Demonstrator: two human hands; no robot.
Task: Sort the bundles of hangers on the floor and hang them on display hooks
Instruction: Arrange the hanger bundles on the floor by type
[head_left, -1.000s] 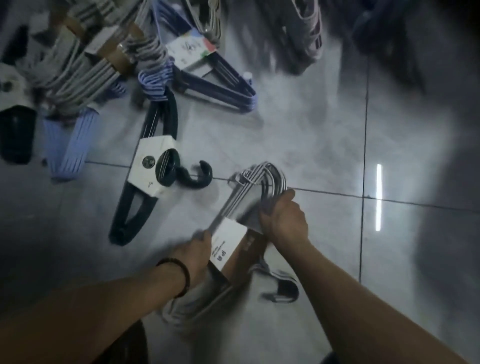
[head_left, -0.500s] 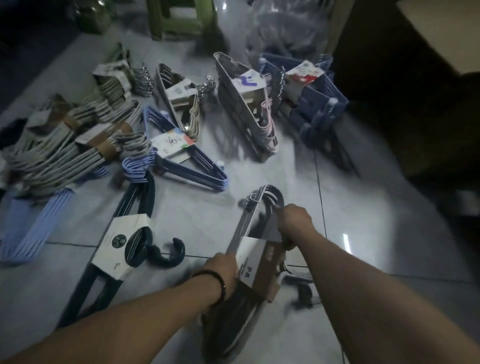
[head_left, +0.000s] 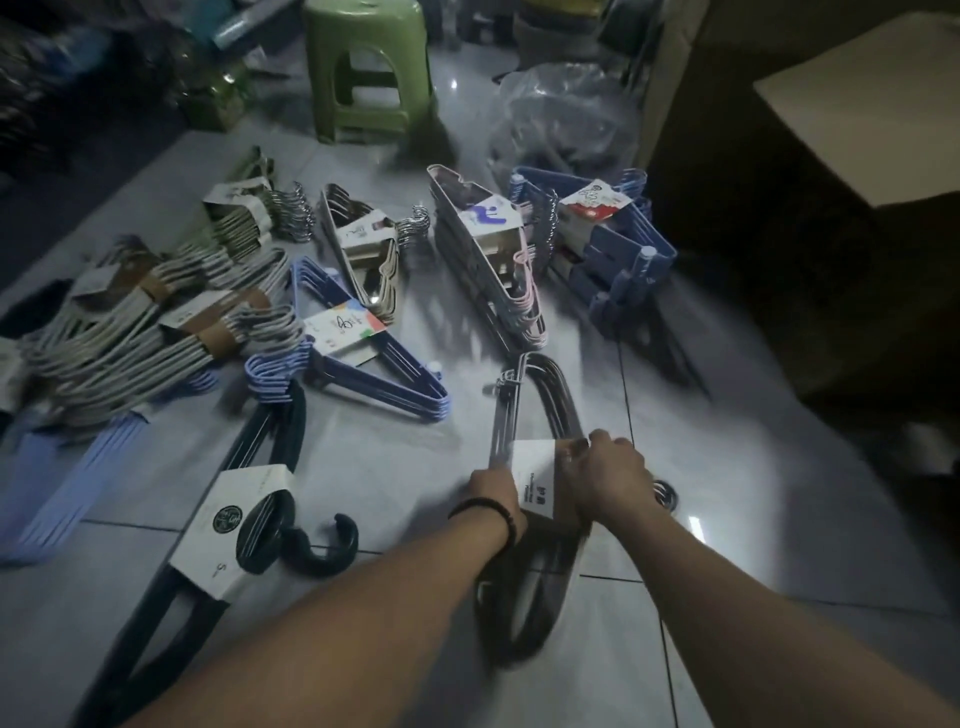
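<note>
Item: dark hanger bundle (head_left: 540, 410), lower centre.
Hold: our left hand (head_left: 494, 491), right hand (head_left: 609, 478); fingers curled round its paper band (head_left: 537, 475).
Change: right hand shifted from loop to band; we judge sorting next.

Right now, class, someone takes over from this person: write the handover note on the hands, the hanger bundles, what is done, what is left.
Left hand and right hand: both grip one dark bundle at its label.
Other bundles lie grouped on the floor, seemingly by kind.
Done: most sorting, by the look of it; nothing hung in view.
Left: place this bundle, then hang all; no display hooks in view.
</note>
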